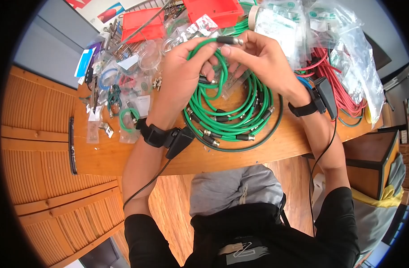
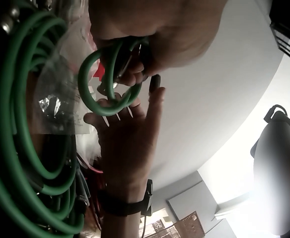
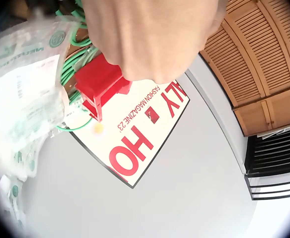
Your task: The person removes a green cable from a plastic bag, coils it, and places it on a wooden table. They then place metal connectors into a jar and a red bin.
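Note:
My left hand (image 1: 180,64) grips a small coil of green cable (image 1: 223,76), its fingers curled round the loops. The cable end, a connector (image 1: 229,40) with a black sleeve and metal tip, sticks out above that hand toward the right. My right hand (image 1: 262,56) faces it with the palm turned in. In the left wrist view the right hand (image 2: 127,141) has its fingers spread by the loops, and its thumb is right at the black sleeve (image 2: 155,82). Beneath both hands lies a larger bundle of coiled green cables (image 1: 233,127) with several metal-tipped connectors.
The wooden table (image 1: 276,149) is crowded. Small bags and parts (image 1: 133,98) lie left, red bins (image 1: 213,12) at the back, clear plastic bags (image 1: 282,29) back right. Red cables (image 1: 334,82) lie beside the right forearm. A slatted wooden door (image 1: 39,134) stands at the left.

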Motion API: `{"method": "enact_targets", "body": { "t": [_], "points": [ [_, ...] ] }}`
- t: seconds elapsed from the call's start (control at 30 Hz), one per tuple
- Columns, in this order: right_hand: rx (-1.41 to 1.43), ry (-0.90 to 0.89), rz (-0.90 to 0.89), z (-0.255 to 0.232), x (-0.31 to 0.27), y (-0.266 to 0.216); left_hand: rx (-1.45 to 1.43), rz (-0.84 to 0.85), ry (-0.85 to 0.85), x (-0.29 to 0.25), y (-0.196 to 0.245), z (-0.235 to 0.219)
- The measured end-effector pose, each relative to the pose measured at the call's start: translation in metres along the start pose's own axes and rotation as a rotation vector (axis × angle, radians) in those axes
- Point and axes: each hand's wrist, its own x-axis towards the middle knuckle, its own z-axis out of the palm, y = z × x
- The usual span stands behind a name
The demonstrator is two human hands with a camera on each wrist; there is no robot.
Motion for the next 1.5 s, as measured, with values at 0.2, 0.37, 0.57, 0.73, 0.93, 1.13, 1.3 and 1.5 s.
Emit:
{"method": "enact_targets", "body": {
  "t": [0.2,0.37,0.57,0.73,0.93,1.13,1.3,1.5],
  "points": [
    [-0.131,-0.101,-0.088,-0.008,-0.002,-0.010,-0.290,-0.140,-0.331,0.005,-0.007,-0.008],
    [0.171,0.054,-0.035,0.002,-0.001,-0.002,-0.404,-0.049,-0.268,0.005,-0.013,0.004],
    [0.188,0.235,-0.010,0.007,0.000,0.002,-0.666,-0.032,-0.082,0.000,-0.005,0.018],
    [-0.259,0.350,-0.070,0.011,-0.001,0.008,-0.503,-0.027,-0.004,-0.002,-0.004,0.020],
    [-0.352,0.491,-0.192,0.015,0.000,0.016,-0.825,-0.079,-0.055,-0.004,-0.004,0.016],
    [-0.423,0.509,-0.135,0.024,-0.003,0.013,-0.789,-0.057,0.043,-0.011,0.003,0.028],
    [-0.564,0.381,-0.240,0.016,-0.004,0.012,-0.670,-0.050,0.074,-0.009,0.000,0.018],
    [-0.641,0.217,-0.263,0.002,0.000,0.014,-0.553,-0.090,-0.009,-0.003,-0.011,0.009]
  ]
}}
